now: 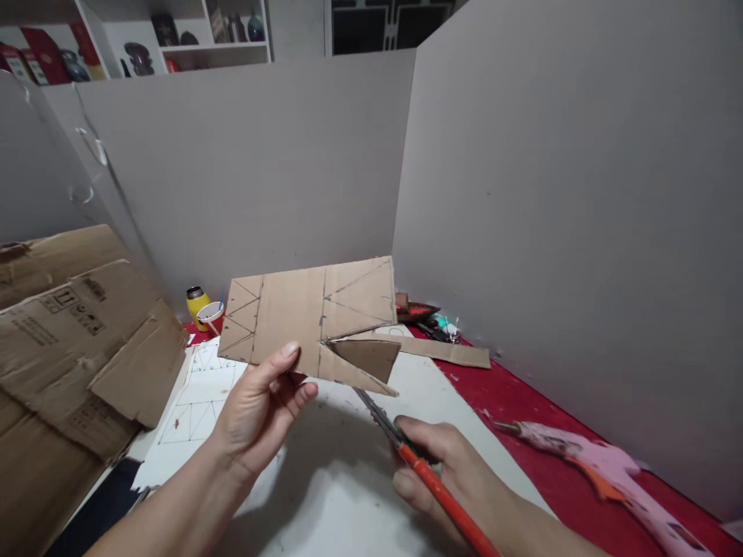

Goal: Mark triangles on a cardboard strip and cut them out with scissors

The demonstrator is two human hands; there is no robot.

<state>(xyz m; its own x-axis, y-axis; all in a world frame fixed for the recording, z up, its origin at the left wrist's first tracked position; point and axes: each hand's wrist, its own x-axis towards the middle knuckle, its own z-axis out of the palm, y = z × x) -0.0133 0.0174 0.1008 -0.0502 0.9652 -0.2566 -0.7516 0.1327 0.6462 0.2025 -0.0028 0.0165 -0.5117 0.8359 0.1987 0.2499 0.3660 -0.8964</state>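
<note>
My left hand [261, 410] pinches the lower edge of a flat cardboard piece [290, 309], its thumb on the front face. Pencil or pen lines and triangles are drawn on both ends of the cardboard. At its right end a cut runs inward, and a darker triangular part [368, 357] shows behind the cut edges; I cannot tell if it is still attached. My right hand [435, 464] is wrapped round red-handled snips [429, 476]. Their metal blades point up and left, just under the lower right edge of the cardboard.
A paper with drawn triangles [194, 414] lies left on the white board [325, 495]. Folded cardboard boxes [63, 356] stand at left. Behind are a yellow bottle [198, 305] and a cup [211, 317]. A cardboard strip [450, 352] and a pink glue gun [597, 456] lie at right.
</note>
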